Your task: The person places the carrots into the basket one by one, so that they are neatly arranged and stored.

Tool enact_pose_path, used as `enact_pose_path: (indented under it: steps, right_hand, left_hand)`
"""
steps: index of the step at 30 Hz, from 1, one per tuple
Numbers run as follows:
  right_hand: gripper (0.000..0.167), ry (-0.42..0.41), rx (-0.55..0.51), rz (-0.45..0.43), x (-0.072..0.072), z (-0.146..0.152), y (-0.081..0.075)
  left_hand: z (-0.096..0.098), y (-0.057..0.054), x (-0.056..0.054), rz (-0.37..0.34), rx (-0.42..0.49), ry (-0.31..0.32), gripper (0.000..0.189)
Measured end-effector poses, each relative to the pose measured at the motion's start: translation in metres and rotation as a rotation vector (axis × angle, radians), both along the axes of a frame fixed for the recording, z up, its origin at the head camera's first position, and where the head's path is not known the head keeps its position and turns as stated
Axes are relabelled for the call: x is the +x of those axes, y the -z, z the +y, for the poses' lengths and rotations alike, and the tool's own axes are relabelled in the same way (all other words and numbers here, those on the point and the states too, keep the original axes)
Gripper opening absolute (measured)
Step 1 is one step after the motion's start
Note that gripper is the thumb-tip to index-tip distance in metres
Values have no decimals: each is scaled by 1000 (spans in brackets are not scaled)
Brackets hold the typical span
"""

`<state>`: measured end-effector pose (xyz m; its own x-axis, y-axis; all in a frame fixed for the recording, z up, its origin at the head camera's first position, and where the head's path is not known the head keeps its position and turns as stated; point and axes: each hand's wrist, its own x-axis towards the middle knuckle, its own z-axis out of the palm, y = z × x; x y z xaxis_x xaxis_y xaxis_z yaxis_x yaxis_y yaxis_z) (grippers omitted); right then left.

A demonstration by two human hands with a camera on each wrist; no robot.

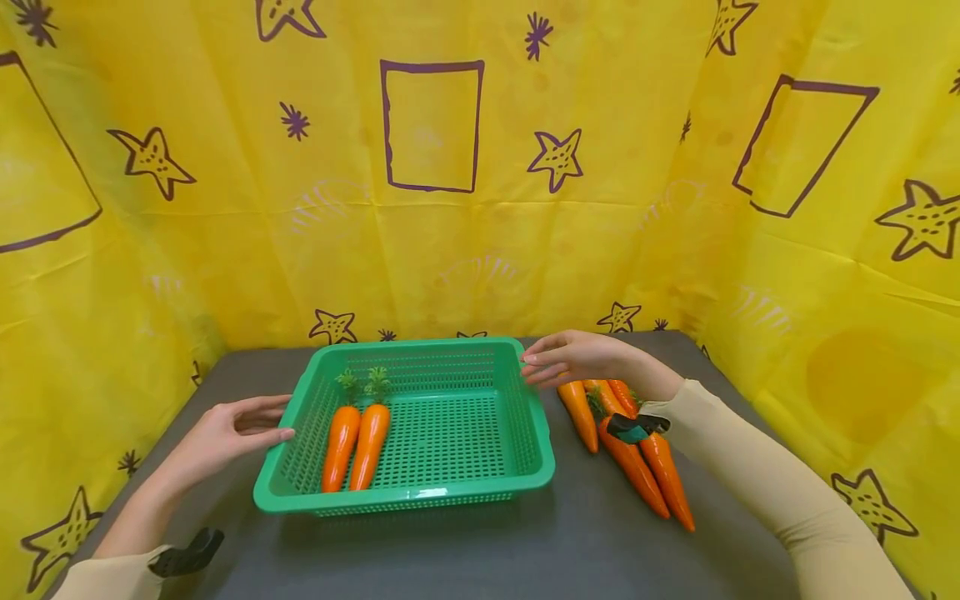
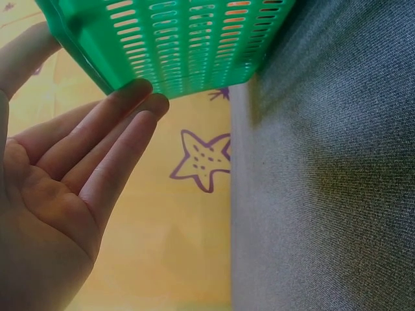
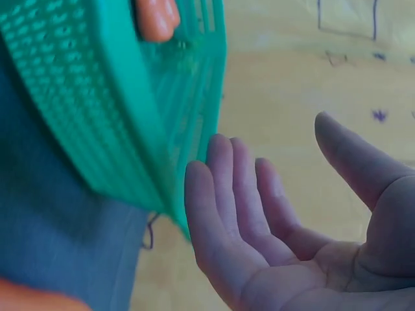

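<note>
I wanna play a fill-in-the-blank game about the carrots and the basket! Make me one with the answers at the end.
1. The colour of the basket is ____.
2. The number of carrots lying inside it is ____.
3. In the head view, the loose carrots lie to the ____ of the basket.
4. Behind the table, the main colour of the patterned cloth is ____.

Missing words: green; two; right; yellow.
</note>
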<state>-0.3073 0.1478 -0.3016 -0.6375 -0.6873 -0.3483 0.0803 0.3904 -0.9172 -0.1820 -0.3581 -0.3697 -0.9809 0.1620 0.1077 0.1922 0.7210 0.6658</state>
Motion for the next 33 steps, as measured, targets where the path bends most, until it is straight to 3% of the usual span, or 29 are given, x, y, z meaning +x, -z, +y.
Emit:
enact_pose_path:
  steps: [10, 18, 25, 33]
  right_hand:
    - [57, 121, 24, 39, -7, 60, 10]
    - [64, 292, 53, 19, -12, 104, 21]
    - [58, 373, -32, -19, -14, 143, 34]
    - [65, 455, -112, -58, -9, 183, 48]
  left_hand:
    - [0, -2, 0, -8, 7, 8, 57]
    - [0, -1, 0, -12, 4, 8, 58]
    - [1, -2, 1, -13, 10, 7, 57]
    - [1, 0, 1, -12, 12, 15, 55]
